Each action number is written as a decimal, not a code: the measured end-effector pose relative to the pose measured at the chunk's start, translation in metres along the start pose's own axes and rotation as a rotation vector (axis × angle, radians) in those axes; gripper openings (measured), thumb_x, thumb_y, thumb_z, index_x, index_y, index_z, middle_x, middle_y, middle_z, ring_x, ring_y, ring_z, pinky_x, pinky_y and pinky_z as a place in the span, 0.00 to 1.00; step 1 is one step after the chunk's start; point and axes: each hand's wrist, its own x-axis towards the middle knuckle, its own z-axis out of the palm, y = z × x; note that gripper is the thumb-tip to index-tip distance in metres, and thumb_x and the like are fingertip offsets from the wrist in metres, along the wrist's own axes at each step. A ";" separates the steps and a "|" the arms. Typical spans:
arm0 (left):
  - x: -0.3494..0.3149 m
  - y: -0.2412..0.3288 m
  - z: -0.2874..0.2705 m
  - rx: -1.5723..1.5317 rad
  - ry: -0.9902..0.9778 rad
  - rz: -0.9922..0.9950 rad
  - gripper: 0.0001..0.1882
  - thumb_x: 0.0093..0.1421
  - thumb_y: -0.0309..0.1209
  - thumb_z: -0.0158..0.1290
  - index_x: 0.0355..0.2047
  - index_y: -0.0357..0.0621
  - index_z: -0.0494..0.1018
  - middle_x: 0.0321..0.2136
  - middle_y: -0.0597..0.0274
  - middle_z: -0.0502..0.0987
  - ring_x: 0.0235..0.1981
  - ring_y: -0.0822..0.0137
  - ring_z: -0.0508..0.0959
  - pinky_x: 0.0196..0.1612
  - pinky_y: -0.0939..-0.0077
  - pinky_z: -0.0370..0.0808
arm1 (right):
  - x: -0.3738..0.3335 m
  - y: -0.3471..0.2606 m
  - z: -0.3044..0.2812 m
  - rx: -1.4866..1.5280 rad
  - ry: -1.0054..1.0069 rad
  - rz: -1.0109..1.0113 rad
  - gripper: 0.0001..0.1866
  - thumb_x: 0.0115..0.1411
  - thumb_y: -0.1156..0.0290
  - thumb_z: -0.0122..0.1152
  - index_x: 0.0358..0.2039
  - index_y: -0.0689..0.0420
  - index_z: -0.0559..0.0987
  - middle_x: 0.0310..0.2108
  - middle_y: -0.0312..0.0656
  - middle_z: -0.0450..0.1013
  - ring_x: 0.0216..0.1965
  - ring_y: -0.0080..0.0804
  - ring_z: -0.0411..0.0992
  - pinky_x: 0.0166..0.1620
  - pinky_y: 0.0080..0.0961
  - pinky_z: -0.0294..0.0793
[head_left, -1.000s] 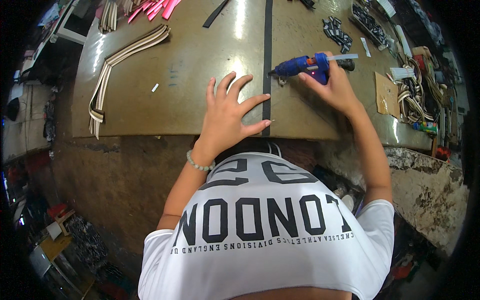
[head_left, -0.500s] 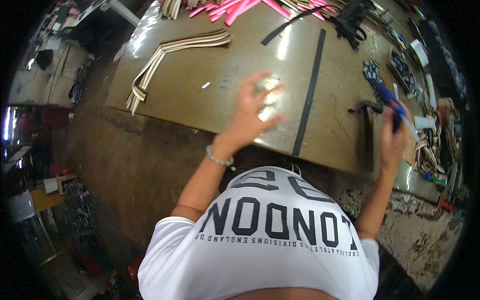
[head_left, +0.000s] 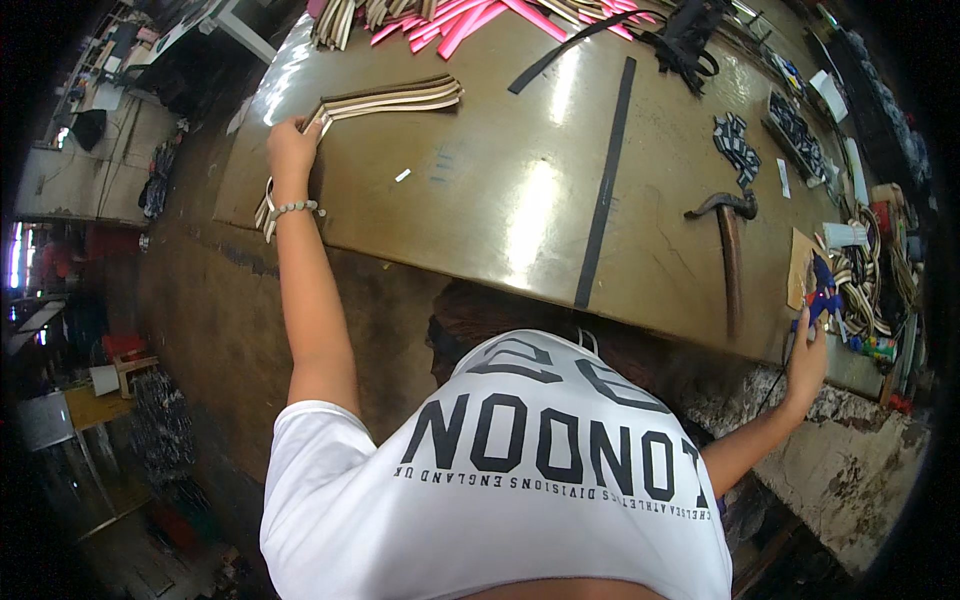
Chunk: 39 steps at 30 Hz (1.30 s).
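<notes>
My left hand (head_left: 291,152) is closed round the bend of a bundle of long cream and brown strips (head_left: 400,97) lying on the far left of the table. The bundle's lower ends show past my wrist at the table edge. At the right edge, the fingers of my right hand (head_left: 806,362) are on a blue glue gun (head_left: 822,296) with a dark cord, beside a piece of brown cardboard (head_left: 801,262). My palm hides part of the grip. A hammer (head_left: 732,250) with a wooden handle lies left of it.
A black strip (head_left: 607,185) crosses the table (head_left: 450,225). Pink strips (head_left: 470,25) and more cream strips are heaped at the back, near a black strapped item (head_left: 687,45). Small dark pieces (head_left: 737,148) and a filled tray (head_left: 795,130) lie right, above coiled strips (head_left: 862,285).
My left hand has moved left from over the middle of the table and taken hold of the strip bundle. My right hand has brought the glue gun down beside the cardboard, uncovering the hammer.
</notes>
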 end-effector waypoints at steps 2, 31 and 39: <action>-0.004 0.010 -0.005 -0.037 0.055 -0.005 0.20 0.56 0.43 0.60 0.42 0.40 0.81 0.41 0.44 0.80 0.44 0.45 0.79 0.49 0.55 0.74 | -0.014 -0.039 -0.015 0.076 -0.027 -0.015 0.36 0.66 0.41 0.48 0.59 0.61 0.70 0.48 0.58 0.75 0.50 0.54 0.73 0.54 0.38 0.68; -0.166 0.260 -0.061 -0.882 -0.564 0.372 0.15 0.58 0.37 0.63 0.36 0.36 0.80 0.25 0.60 0.80 0.25 0.74 0.77 0.30 0.78 0.72 | -0.066 -0.266 0.055 0.998 -0.302 -0.499 0.15 0.61 0.67 0.66 0.45 0.60 0.81 0.31 0.31 0.76 0.31 0.15 0.69 0.36 0.14 0.68; -0.181 0.249 0.011 -0.781 -0.575 0.437 0.16 0.55 0.36 0.63 0.34 0.33 0.80 0.22 0.47 0.79 0.23 0.60 0.78 0.31 0.69 0.74 | -0.071 -0.245 0.110 0.787 -0.179 -0.556 0.14 0.59 0.66 0.65 0.42 0.61 0.81 0.34 0.49 0.79 0.34 0.35 0.77 0.40 0.26 0.74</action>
